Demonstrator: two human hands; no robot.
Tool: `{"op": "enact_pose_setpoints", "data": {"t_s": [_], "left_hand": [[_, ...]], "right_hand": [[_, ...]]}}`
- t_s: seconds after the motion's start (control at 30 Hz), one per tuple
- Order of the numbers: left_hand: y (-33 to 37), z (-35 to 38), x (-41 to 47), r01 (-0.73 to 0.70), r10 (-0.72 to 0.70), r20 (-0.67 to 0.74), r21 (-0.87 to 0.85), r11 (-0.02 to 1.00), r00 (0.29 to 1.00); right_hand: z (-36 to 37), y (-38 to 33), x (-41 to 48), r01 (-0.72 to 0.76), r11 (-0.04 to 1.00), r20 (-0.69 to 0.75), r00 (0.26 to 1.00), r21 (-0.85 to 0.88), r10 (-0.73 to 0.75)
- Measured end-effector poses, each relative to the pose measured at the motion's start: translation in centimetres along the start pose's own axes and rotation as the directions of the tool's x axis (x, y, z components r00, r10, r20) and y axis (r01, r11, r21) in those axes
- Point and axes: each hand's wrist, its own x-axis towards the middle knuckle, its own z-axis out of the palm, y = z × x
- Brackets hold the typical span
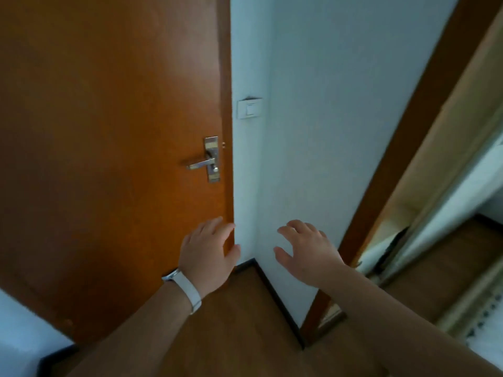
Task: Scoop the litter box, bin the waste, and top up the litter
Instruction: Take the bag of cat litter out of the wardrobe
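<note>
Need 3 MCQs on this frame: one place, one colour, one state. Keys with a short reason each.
1. Where is the light switch?
A. on the white wall, just right of the door
B. on the door itself
C. down at floor level

2. What colour is the wristband on the left wrist?
A. black
B. white
C. red

3. What state are the hands in?
A. left holds the door handle
B. right holds a scoop
C. both open, holding nothing

Key:
1 A: the switch plate sits on the wall beside the door's edge.
2 B: the band is plainly white.
3 C: the left hand and right hand show spread fingers, below and apart from the door handle.
</note>
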Motion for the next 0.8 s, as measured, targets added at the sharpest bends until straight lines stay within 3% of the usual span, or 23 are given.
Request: {"op": "enact_pose_setpoints", "data": {"t_s": [0.33,0.63,0.8], "left_hand": [[21.0,6.1,4.8,-0.343,0.358,0.092,-0.145,0.928,0.929],[35.2,11.0,7.7,-0.658,0.684,0.152,-0.191,0.729,0.714],[39.4,14.3,10.4,-0.693,0.726,0.162,-0.219,0.687,0.668]], "right_hand": [[-3.8,17.6,-9.3,-0.324,0.943,-0.084,0.94,0.072,0.329],[-5.1,27.6,-17.2,-0.6,0.791,-0.153,0.777,0.117,0.611],[-5.3,31.7,-18.5,-0.683,0.724,-0.141,0.711,0.096,0.689]]}}
